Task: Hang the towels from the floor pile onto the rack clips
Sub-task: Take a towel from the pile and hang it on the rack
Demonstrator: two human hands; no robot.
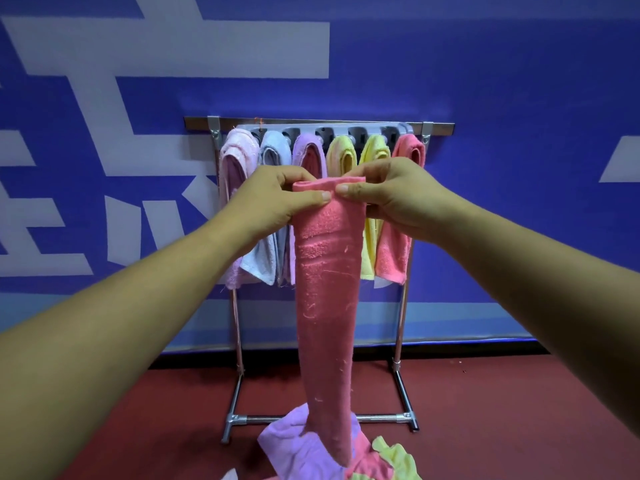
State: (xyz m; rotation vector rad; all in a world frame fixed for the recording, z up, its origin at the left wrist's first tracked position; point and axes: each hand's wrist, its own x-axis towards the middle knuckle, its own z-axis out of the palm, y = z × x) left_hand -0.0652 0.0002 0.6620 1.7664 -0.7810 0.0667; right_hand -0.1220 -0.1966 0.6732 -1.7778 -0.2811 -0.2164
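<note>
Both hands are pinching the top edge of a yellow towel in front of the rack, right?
Not quite. The towel is coral pink, not yellow, as the head view shows. The left hand and right hand do pinch its top edge in front of the rack.

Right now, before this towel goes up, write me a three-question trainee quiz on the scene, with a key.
1. True or false: the left hand and the right hand both pinch the top edge of the held pink towel.
2. How many hanging towels does the rack hold? A. four B. six C. eight
3. Fill in: in the floor pile, the towel left of the held towel's lower end is ____.

Key: 1 true; 2 B; 3 purple, the purple towel.
</note>
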